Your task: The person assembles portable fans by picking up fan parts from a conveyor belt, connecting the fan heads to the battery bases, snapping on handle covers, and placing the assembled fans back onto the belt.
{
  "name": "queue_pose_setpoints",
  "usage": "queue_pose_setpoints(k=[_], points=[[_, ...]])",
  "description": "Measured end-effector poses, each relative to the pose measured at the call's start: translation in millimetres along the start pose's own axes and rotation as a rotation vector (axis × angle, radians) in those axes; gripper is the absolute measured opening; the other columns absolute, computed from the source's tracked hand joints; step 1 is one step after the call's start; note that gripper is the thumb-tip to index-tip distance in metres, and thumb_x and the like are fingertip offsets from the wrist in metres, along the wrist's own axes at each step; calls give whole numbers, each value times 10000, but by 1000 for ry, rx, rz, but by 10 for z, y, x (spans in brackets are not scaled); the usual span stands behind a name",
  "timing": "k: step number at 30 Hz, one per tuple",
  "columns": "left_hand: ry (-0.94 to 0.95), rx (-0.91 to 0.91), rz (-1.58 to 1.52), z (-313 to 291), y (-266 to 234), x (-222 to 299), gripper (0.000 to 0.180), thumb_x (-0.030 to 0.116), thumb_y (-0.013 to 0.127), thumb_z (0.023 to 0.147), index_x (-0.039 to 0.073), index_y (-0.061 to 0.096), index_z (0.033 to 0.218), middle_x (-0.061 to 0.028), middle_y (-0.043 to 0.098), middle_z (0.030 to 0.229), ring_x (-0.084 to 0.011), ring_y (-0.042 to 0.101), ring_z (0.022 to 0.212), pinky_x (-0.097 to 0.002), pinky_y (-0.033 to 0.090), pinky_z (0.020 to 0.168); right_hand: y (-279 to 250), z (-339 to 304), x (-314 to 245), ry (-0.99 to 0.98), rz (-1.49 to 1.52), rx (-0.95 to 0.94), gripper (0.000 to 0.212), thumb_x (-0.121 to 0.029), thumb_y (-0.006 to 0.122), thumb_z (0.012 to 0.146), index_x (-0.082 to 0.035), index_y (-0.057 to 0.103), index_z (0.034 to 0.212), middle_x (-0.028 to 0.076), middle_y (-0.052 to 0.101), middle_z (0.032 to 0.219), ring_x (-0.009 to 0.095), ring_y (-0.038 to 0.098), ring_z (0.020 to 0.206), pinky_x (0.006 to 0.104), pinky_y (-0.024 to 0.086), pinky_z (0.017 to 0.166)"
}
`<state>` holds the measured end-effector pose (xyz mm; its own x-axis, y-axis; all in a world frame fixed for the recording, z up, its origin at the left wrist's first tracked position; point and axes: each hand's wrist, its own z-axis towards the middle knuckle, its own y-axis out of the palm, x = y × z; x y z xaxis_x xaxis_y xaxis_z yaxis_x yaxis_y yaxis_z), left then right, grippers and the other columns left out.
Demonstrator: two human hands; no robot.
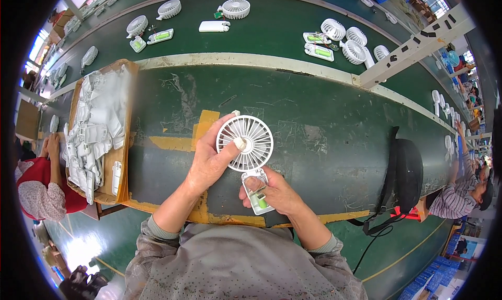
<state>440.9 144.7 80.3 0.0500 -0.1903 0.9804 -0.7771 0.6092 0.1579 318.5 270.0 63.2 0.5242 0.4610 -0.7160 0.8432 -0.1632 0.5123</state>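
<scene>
White handheld fan (245,143) — light, brittle-grilled, likely best gripped by open handle at 6 o'clock — held over bench (324,127), left hand (209,164) clasping head, right hand (274,193) clasping handle.

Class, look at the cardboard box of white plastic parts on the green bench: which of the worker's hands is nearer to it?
Left. The left hand grips the white fan head, on the side toward the cardboard box. The right hand holds the fan's handle, farther from the box.

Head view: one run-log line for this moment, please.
left hand: grips fan head | right hand: holds open handle | surface: green bench
</scene>
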Motion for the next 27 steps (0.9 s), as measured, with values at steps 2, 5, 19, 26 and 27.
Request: queue_pose_setpoints(k=[2,5,19,26,27], points=[[-3,0,11,11,-6,-10,520,114,602,836,-37,400,1291,-92,587,1085,-117,554,971,-258,433,871,-12,7,24,-15,-17,3,344,-313,564,900,-34,465,1073,64,588,787,124,604,631,251,519,580],[-24,-5,-7,38,-29,-42,538,130,608,841,-43,385,1299,-91,583,1095,-118,553,978,-258,433,873,18,23,7,-30,-46,32,368,-343,534,913,-32,457,1095,72,588,794,125,604,632,252,515,584],[-342,-48,-233,-139,-53,-264,438,218,664,835,-14,486,1162,-73,595,1041,-121,581,899,-264,499,749,22,141,83,-161,-326,303,304,-220,567,899,10,437,1048,94,606,791,138,621,656,268,519,561],[-377,-38,-218,-113,-83,-260,415,248,630,859,-23,489,1139,-89,599,1036,-134,602,905,-280,535,720,-102,212,214,-476,-582,432,270,-117,611,863,7,438,1029,77,613,814,120,619,703,248,498,586],[-375,-36,-221,-107,-101,-267,415,248,630,859,-23,489,1139,-89,599,1036,-134,602,905,-280,535,720,-77,169,157,-476,-578,440,244,-87,602,858,8,455,1027,79,618,812,121,620,710,252,496,594]])
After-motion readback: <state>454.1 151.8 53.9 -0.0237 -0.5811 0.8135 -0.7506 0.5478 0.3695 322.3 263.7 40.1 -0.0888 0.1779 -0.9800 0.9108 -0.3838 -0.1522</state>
